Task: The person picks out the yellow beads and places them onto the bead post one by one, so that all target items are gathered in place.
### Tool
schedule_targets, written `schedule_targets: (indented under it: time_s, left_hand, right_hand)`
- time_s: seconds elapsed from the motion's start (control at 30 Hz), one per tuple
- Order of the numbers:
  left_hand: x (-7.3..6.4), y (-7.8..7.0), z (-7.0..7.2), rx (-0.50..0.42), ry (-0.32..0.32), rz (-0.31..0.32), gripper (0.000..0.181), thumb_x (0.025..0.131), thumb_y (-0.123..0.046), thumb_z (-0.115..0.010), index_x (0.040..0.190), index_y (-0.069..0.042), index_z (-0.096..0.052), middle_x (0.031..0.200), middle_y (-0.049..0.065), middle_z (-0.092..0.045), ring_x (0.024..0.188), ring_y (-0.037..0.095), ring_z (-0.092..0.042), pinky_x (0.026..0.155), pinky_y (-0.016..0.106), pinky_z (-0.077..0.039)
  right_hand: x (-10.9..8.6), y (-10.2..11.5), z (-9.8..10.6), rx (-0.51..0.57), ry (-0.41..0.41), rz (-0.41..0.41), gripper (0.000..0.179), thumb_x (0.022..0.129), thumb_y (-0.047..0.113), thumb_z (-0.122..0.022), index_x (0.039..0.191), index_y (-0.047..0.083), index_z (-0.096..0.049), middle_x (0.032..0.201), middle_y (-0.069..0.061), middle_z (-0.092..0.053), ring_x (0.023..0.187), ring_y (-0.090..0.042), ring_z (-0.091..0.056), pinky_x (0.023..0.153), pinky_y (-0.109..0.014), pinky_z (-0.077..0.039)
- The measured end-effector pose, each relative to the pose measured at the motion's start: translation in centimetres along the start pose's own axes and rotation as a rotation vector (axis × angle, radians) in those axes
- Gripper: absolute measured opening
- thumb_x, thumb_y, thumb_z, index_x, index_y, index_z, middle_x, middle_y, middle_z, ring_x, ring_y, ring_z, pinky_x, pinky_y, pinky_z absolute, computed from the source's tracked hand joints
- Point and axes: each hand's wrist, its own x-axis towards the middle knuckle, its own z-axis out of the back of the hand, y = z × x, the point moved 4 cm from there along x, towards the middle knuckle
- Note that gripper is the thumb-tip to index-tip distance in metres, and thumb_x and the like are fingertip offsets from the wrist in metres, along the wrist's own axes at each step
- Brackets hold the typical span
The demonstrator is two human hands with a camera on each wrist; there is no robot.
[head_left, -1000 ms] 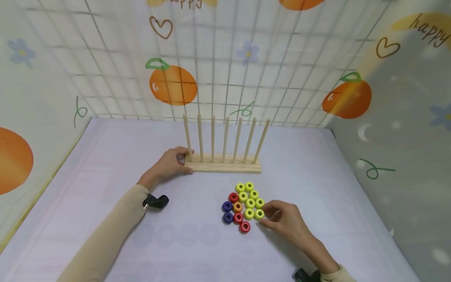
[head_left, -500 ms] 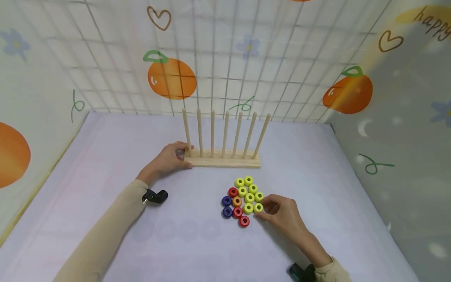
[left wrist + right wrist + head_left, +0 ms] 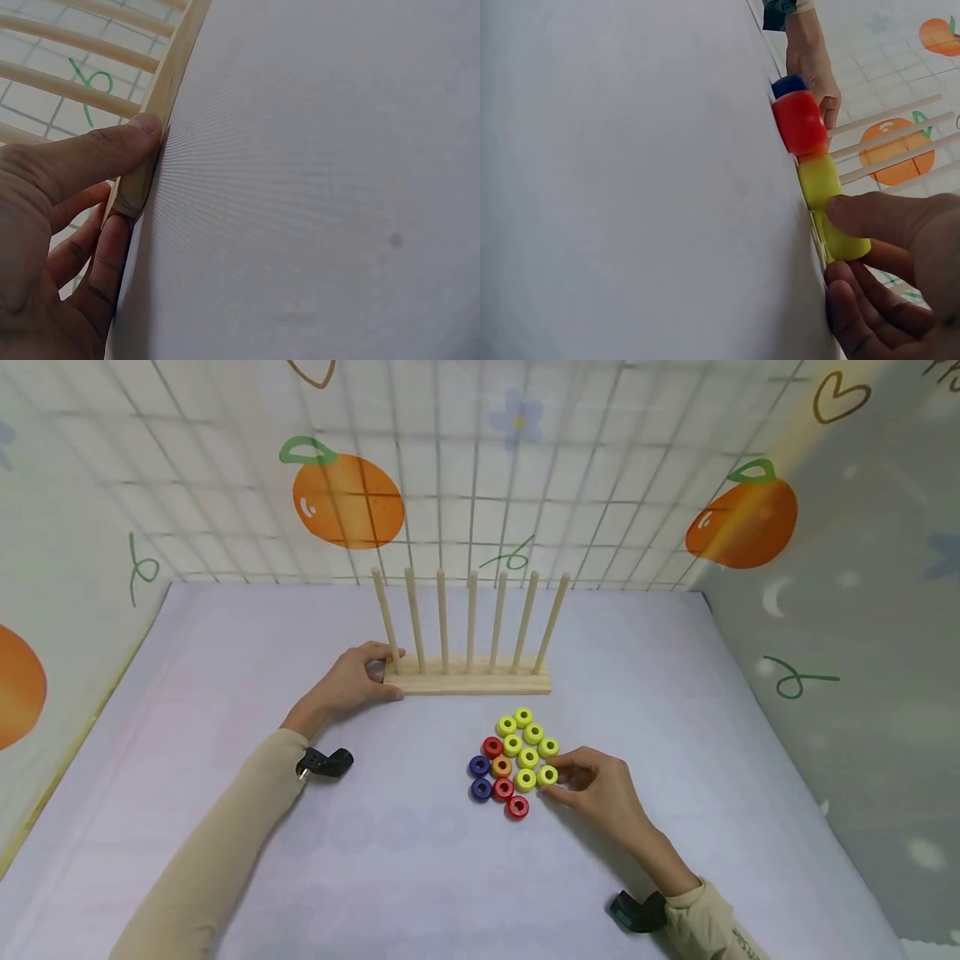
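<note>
My left hand grips the left end of a wooden peg rack, its thumb along the front of the base in the left wrist view. Upright bare pegs stand in a row on that base. In front of the rack, several ring beads lie flat in a cluster on the table: yellow, red, dark blue and one orange bead. At the cluster's right edge my right hand pinches a yellow bead between thumb and fingers. The right wrist view shows the thumb against this bead at table level.
A pale cloth covers the table. Behind it a white grid panel hangs with printed oranges, and a grey curtain stands along the right side. Each wrist wears a black camera mount.
My right hand's fingers have closed in on the outer yellow bead. The left hand stays on the rack. The head view has tilted, so everything sits higher in it.
</note>
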Motion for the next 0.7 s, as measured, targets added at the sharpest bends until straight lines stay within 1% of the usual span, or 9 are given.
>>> schedule_targets:
  time_s: [0.13,0.4,0.53,0.7]
  left_hand:
    - [0.0,-0.3,0.0,-0.023,0.008,0.004,0.071,0.076,-0.017,-0.089,0.14,-0.009,-0.059,0.143,0.009,-0.05,0.12,0.027,-0.051,0.092,0.042,-0.05]
    - [-0.1,-0.1,0.2,-0.026,0.016,0.011,0.071,0.076,-0.018,-0.089,0.14,-0.009,-0.058,0.144,0.009,-0.049,0.116,0.028,-0.053,0.09,0.038,-0.051]
    - [-0.2,-0.2,0.2,-0.035,0.016,-0.004,0.071,0.076,-0.016,-0.089,0.139,-0.008,-0.059,0.143,0.011,-0.049,0.115,0.029,-0.055,0.089,0.038,-0.052]
    - [-0.3,-0.3,0.0,-0.049,0.016,-0.02,0.07,0.076,-0.012,-0.089,0.139,-0.005,-0.058,0.143,0.01,-0.049,0.112,0.028,-0.058,0.086,0.034,-0.055]
  right_hand:
    - [-0.1,0.2,0.1,0.025,-0.003,-0.009,0.033,0.071,0.006,-0.091,0.101,0.009,-0.078,0.086,0.006,-0.07,0.069,-0.015,-0.065,0.058,-0.027,-0.056]
    - [0.0,0.5,0.2,0.072,0.006,-0.049,0.032,0.072,0.004,-0.09,0.102,0.007,-0.078,0.083,0.003,-0.069,0.067,-0.015,-0.065,0.057,-0.028,-0.056]
    - [0.0,0.9,0.2,0.107,0.017,-0.063,0.033,0.072,0.003,-0.089,0.103,0.006,-0.078,0.086,0.001,-0.07,0.071,-0.017,-0.066,0.061,-0.029,-0.058]
    - [0.1,1.9,0.5,0.13,0.024,-0.055,0.033,0.072,0.001,-0.089,0.103,0.004,-0.078,0.092,-0.003,-0.071,0.074,-0.02,-0.068,0.067,-0.031,-0.059]
